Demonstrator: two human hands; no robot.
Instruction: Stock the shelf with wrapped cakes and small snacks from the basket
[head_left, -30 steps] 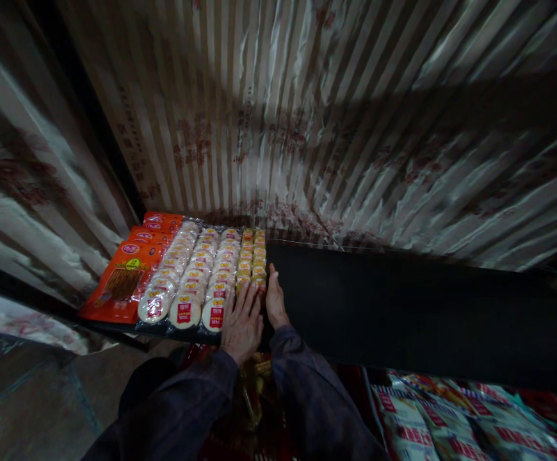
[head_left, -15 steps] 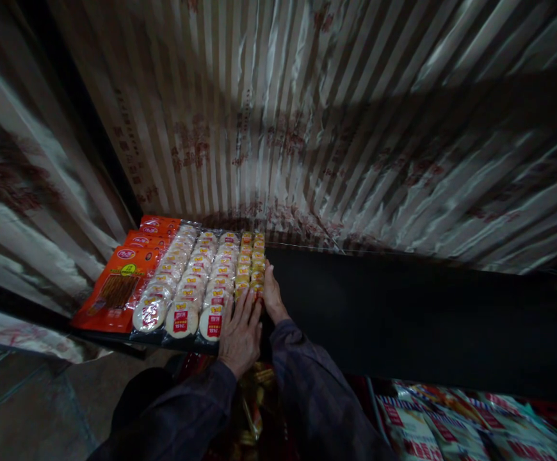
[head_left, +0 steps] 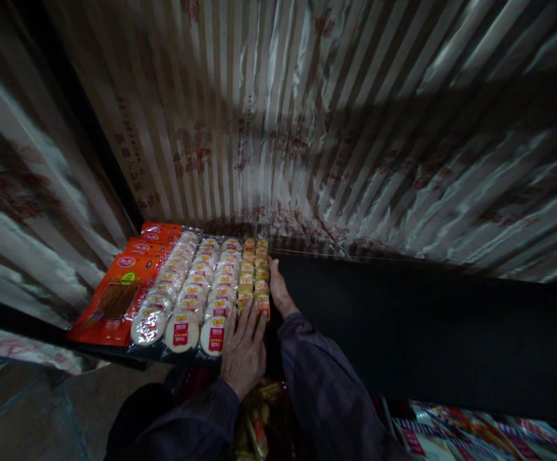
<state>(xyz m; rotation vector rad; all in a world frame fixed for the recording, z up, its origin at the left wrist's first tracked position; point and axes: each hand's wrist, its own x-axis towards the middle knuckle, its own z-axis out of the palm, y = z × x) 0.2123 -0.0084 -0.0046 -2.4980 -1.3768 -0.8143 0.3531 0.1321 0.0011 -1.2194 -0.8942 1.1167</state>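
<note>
Two narrow rows of small yellow-gold wrapped snacks (head_left: 254, 272) stand on the black shelf (head_left: 403, 320). My left hand (head_left: 244, 358) lies with straight fingers over the near end of these rows. Along their right side my right hand (head_left: 280, 288) rests, fingers stretched toward the back, partly hidden by its own edge. Left of the gold rows are three rows of round white crackers (head_left: 182, 330) in clear wrappers with red and yellow labels. Orange snack bags (head_left: 115, 298) overlap one another at the shelf's left end.
A striped, wrinkled sheet with red print (head_left: 288, 147) covers the back and left side. Below the shelf sit gold-wrapped packets (head_left: 257, 422) in a dark red container, and white, red and blue packets (head_left: 470, 432) lie at lower right. Tiled floor (head_left: 43, 410) shows at lower left.
The view has shifted slightly, so the shelf sits a little lower. My left hand has drawn a little toward the near end of the gold rows; my right hand stays along their side.
</note>
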